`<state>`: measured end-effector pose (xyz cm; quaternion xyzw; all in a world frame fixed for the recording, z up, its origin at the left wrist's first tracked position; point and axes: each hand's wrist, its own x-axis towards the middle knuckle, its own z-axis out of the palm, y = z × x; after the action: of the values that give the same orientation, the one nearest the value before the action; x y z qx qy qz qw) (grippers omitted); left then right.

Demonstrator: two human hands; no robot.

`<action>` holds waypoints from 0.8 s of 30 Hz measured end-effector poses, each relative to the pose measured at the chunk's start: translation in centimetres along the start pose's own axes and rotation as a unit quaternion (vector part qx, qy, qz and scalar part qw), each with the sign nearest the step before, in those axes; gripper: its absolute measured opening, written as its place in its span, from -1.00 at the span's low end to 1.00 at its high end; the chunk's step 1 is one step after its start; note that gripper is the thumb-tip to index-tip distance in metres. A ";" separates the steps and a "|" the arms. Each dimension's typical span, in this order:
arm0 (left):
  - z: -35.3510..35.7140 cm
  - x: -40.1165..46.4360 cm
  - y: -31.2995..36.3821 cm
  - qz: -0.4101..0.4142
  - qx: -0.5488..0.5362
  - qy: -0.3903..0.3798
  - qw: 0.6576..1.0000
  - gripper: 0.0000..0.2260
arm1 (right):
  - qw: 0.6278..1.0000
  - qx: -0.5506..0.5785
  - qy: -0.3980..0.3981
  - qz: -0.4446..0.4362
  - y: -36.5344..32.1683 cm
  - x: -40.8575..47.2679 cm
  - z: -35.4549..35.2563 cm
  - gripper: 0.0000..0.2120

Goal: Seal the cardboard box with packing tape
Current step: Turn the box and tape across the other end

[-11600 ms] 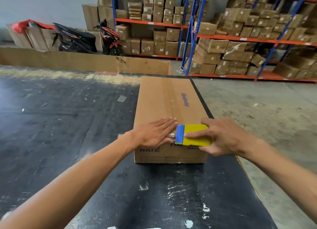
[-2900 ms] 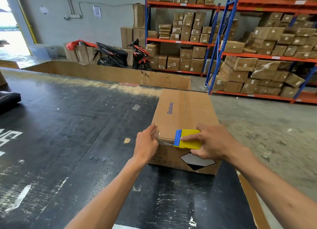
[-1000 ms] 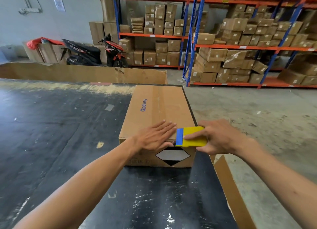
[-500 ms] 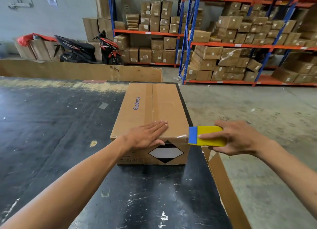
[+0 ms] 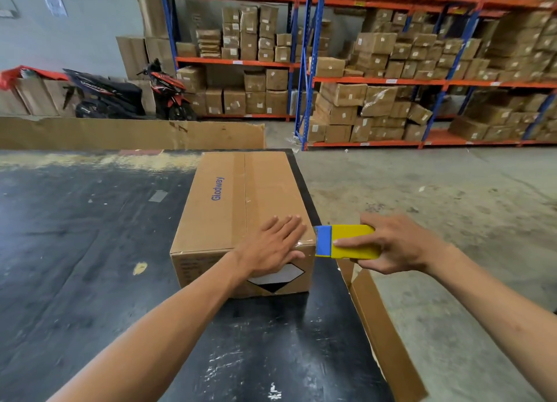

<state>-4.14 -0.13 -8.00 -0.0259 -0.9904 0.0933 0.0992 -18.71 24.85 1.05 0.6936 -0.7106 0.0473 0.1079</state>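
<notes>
box: cardboard box (image 5: 241, 208) lies lengthwise on the black desk (image 5: 75, 251), at its right edge, running near to far; closed, "Glodway" printed in blue on top, left of the centre seam
box near face: white and black diamond label (image 5: 275, 279), partly hidden by the left wrist
tape on box: strip of packing tape (image 5: 239, 196) runs along the top centre seam; a clear shiny bit shows at the near right top corner, just beside the dispenser
left hand: left hand (image 5: 272, 246) flat, palm down, fingers spread, pressing the near right part of the box top; thumb hooks over the near edge; holds nothing
right hand: right hand (image 5: 398, 246) closed around the tape dispenser (image 5: 346, 241), thumb on its near side, fingers over the top
dispenser: yellow body with a blue end; blue end points left, touching or just off the box's near right top corner, cannot tell which; held in the air past the desk edge
desk edge: cardboard sheet (image 5: 382, 335) leans along the right side of the desk, near right
far: long cardboard panel (image 5: 129, 132) stands along the far desk edge; motorbike (image 5: 126, 94) behind it at far left; blue and orange shelves (image 5: 391, 79) stacked with cartons at far right
floor: bare concrete (image 5: 437, 190), right of desk
</notes>
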 end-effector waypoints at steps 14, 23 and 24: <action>0.7 0.0 -0.4 0.020 0.009 0.025 0.999 -0.30 | 0.984 -0.144 -0.089 -0.061 0.0 0.4 4.5 -0.61; -1.7 3.6 4.8 -0.197 -0.045 0.046 0.978 -0.32 | 0.982 -0.131 -0.016 0.135 -1.6 2.8 6.7 -0.64; -1.5 4.2 5.4 -0.223 -0.048 0.034 0.973 -0.33 | 0.976 -0.110 -0.029 0.184 -1.9 3.1 6.5 -0.64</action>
<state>-7.77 5.77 -6.76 0.1876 -0.9705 0.0206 0.1498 -17.42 20.36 -4.72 0.5358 -0.8298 -0.0321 0.1525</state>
